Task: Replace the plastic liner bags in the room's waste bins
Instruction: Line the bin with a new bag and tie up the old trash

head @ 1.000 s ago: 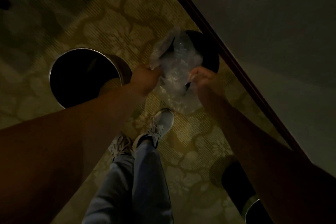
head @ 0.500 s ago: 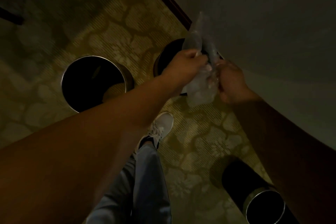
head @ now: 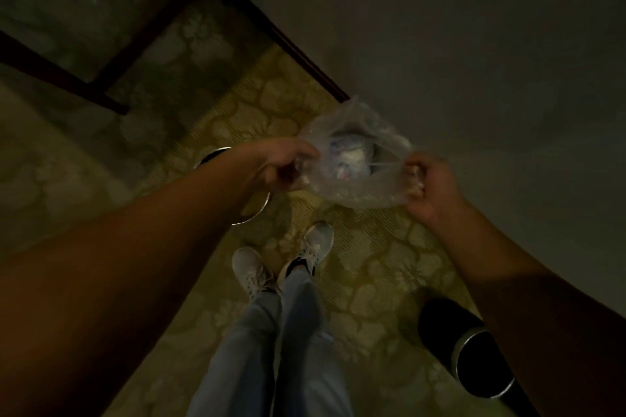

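Note:
A clear plastic liner bag (head: 352,162) hangs in the air between my hands, its mouth pulled wide, with crumpled white waste inside. My left hand (head: 288,164) grips the bag's left edge and my right hand (head: 423,184) grips its right edge. Under my left forearm, a round waste bin with a metal rim (head: 252,217) stands on the carpet, mostly hidden. Another dark bin (head: 474,362) with a metal rim lies at the lower right, partly covered by my right arm.
My two feet in light sneakers (head: 315,244) stand on the patterned yellow carpet. A plain wall with a dark baseboard (head: 298,51) runs along the right. Dark wooden furniture legs (head: 101,91) stand at the upper left.
My hands moved apart and stretched the bag's mouth wide, where half a second ago they held it bunched together. The view shifted, so the left bin now lies under my left forearm.

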